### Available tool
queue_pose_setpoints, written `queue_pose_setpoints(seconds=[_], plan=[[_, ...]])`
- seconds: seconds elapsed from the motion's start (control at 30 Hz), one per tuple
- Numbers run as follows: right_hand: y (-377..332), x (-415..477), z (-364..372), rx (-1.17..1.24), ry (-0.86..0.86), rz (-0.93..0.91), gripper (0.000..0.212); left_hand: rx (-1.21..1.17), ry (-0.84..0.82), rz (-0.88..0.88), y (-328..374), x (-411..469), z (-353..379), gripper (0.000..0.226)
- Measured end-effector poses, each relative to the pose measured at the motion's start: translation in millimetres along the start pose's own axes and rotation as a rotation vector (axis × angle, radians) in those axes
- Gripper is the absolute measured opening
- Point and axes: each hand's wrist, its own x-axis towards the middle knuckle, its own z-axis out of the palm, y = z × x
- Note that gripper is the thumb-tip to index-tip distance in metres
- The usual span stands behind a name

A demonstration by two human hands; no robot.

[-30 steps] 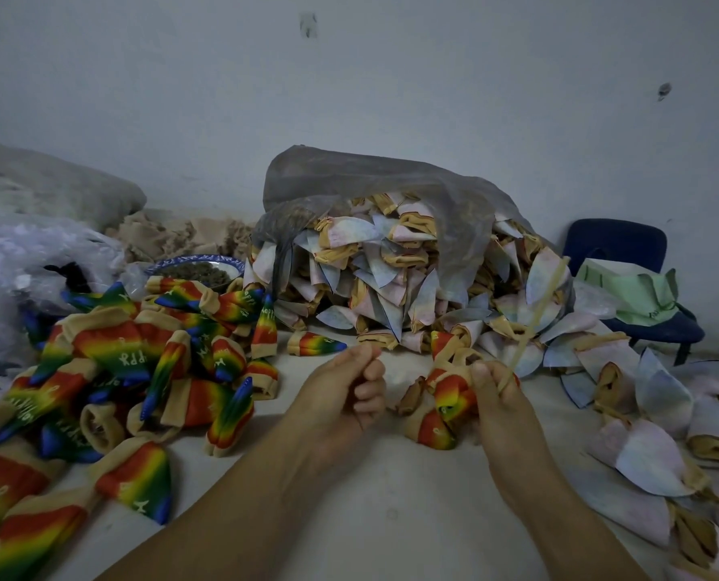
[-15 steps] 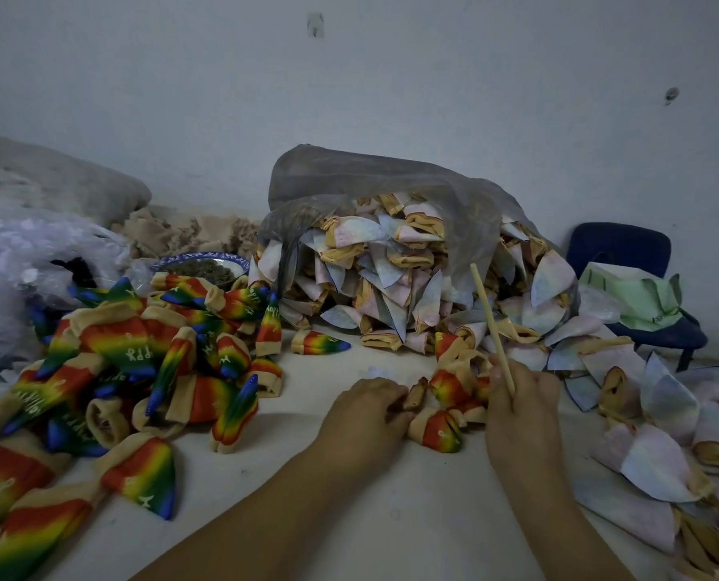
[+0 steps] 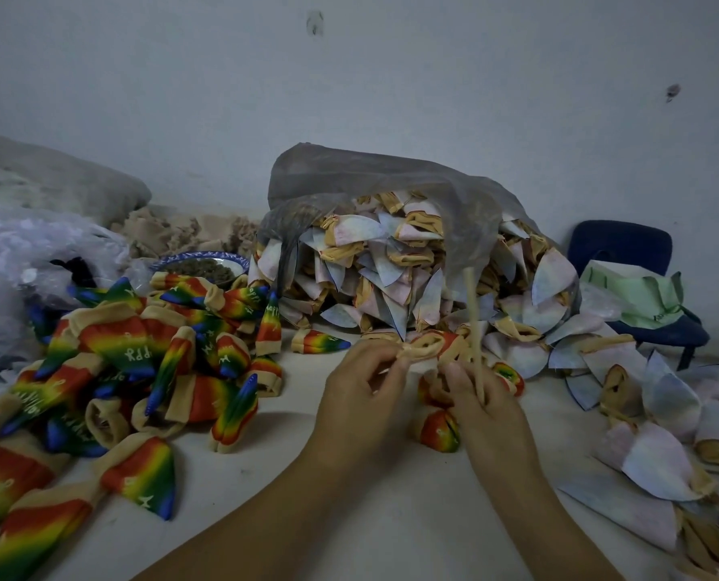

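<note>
Dozens of rainbow socks (image 3: 131, 350) look finished beside your left hand (image 3: 362, 396), pinching a sock cuff (image 3: 422, 348); your right hand (image 3: 491, 413) grips a wooden stick (image 3: 471, 312) — the pale heap (image 3: 391, 278) beyond awaits.

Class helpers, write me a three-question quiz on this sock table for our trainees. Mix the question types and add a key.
1. True or false: the right hand holds the thin stick pointing upward.
2. Multiple choice: what does the left hand pinch?
A) the beige cuff of the rainbow sock
B) the rim of a bowl
C) a corner of a plastic bag
3. Fill in the gap: the heap of rainbow socks lies on the person's ____ side.

Key: 1 true; 2 A; 3 left.
</note>
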Motion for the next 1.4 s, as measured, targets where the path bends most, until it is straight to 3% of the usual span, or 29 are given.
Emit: queue_pose_setpoints(seconds=[0.13, 0.2, 0.23, 0.43, 0.53, 0.7, 0.77, 0.87, 0.93, 1.13, 1.27, 1.4], plan=[[2.3, 3.2, 0.9, 0.242, -0.029, 0.142, 0.046, -0.027, -0.134, 0.092, 4.8, -5.3, 7.5, 0.017], [1.9, 4.8, 1.3, 0.282, -0.015, 0.166, 0.029, -0.050, -0.167, 0.100, 4.7, -6.0, 8.5, 0.017], [1.3, 5.4, 1.4, 0.273, -0.004, 0.170, 0.018, -0.067, -0.176, 0.091, 5.4, -6.4, 8.4, 0.015], [2.3, 3.0, 2.3, 0.065, -0.028, 0.063, 0.010, -0.112, -0.220, -0.102, 8.7, -5.0, 9.0, 0.020], [0.3, 0.8, 3.4, -0.016, -0.050, -0.030, 0.016, -0.088, -0.192, -0.093, 8.5, -4.2, 7.0, 0.023], [4.3, 5.0, -1.2, -0.084, -0.024, -0.061, 0.020, -0.297, -0.121, -0.367, 6.2, 1.0, 1.4, 0.027], [6.1, 7.3, -4.0, -0.090, 0.006, -0.050, 0.018, -0.363, -0.126, -0.384, 5.3, 2.5, 0.9, 0.028], [4.8, 7.4, -3.4, -0.114, 0.005, -0.077, 0.014, -0.445, -0.199, -0.380, 9.8, -1.3, 4.2, 0.010], [1.5, 5.1, -0.8, -0.139, -0.027, -0.109, 0.015, -0.384, -0.279, -0.334, 10.4, -6.2, 8.2, 0.017], [-0.8, 2.6, 0.9, -0.176, -0.074, -0.175, 0.013, -0.389, -0.181, -0.462, 7.5, -1.6, 4.5, 0.020], [-0.1, 3.7, 1.9, -0.166, -0.057, -0.132, 0.012, -0.518, -0.110, -0.627, 9.5, 0.5, 2.9, 0.024], [1.9, 5.5, 4.5, -0.175, -0.058, -0.134, 0.012, -0.786, -0.159, -0.754, 7.8, 5.0, 2.9, 0.024]])
